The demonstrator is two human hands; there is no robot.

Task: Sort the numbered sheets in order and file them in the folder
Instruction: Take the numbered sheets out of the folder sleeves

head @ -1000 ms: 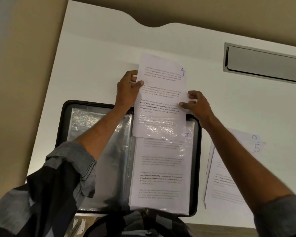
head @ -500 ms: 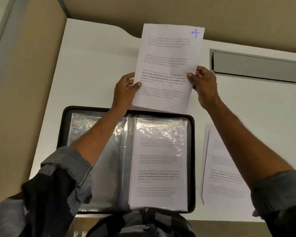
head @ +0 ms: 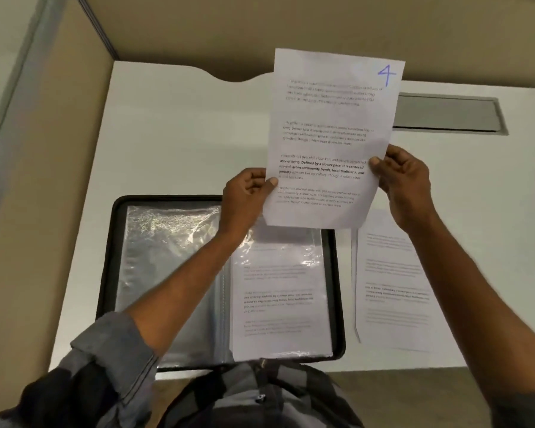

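Sheet 4 [head: 331, 131] is hanging above the folder [head: 337, 288], both hands [head: 244, 193] [head: 405, 180] pinching its sides; keeping it flat should ease sliding into a sleeve.

**White desk and the items lying on it**

A white desk [head: 173, 143] with a curved notch in its far edge. An open black-rimmed folder [head: 105, 273] of clear sleeves lies flat near the front edge. Just beside it on the right lie loose printed sheets [head: 393, 304]. A grey hatch [head: 445, 114] is set into the far right.
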